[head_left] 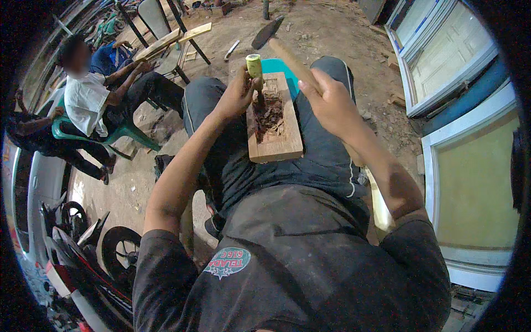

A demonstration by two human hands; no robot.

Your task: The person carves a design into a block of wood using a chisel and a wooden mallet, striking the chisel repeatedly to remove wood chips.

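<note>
A rectangular wooden block [274, 146] lies across my lap, with a rough hollow cut in its face and dark wood chips [268, 113] inside. My left hand [239, 95] is closed round a chisel [254, 65] with a yellowish-green handle. The chisel stands nearly upright over the hollow, and its tip is hard to make out among the chips. My right hand [330, 102] grips the wooden handle of a hammer [293, 63]. The dark hammer head is raised above and to the right of the chisel's top, apart from it.
A turquoise seat [275, 65] shows beyond the block. At left a person in a white shirt [86, 105] sits on a green plastic chair [130, 138], with other people near. A motorcycle [94, 265] stands at lower left. Framed panels [470, 182] line the right. A knife-like tool [232, 48] lies on the ground.
</note>
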